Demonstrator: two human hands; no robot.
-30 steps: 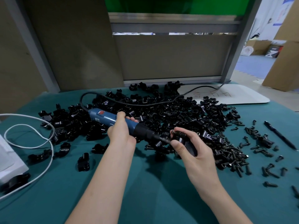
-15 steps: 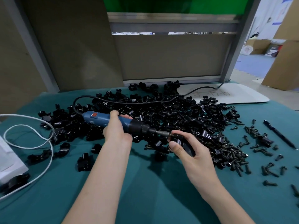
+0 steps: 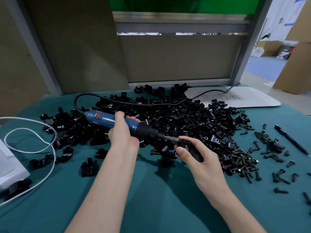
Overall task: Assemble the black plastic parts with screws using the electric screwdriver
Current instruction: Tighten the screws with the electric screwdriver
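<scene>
My left hand (image 3: pixel 123 134) grips the blue screwdriver (image 3: pixel 117 122); its tip meets a black part (image 3: pixel 190 147) pinched in my right hand (image 3: pixel 200 158).

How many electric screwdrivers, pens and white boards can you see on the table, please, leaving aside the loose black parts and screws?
Electric screwdriver: 1
Pen: 1
White board: 1
Total: 3
</scene>
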